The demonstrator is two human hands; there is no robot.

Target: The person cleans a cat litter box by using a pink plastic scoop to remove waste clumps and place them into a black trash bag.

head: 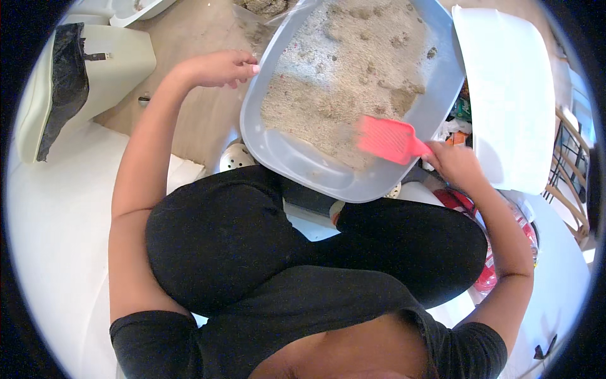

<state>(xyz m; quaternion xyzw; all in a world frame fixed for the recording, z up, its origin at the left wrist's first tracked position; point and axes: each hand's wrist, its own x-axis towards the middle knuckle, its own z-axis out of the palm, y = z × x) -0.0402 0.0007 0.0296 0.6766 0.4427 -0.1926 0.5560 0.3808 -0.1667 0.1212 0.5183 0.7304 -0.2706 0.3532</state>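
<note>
A translucent grey plastic litter tray (307, 173) lies in front of me, its near end over my knees. Beige cat litter (322, 102) with several darker clumps covers much of its floor, and a pale patch shows at the upper left. My right hand (452, 163) grips the handle of a pinkish-red slotted litter scoop (386, 139). The scoop's blade is over the litter near the tray's right side, slightly blurred; I cannot tell whether it touches. My left hand (225, 68) is at the tray's left rim, fingers loosely bent and thumb tip at the edge, holding nothing visible.
A large white plastic cover (511, 94) stands against the tray's right side. Wrappers (457, 128) show between them. To the left sits a cream plastic piece (118, 54) with a black flap (68, 90). Clear plastic (289, 14) lies beyond the tray, beside a litter heap (262, 5).
</note>
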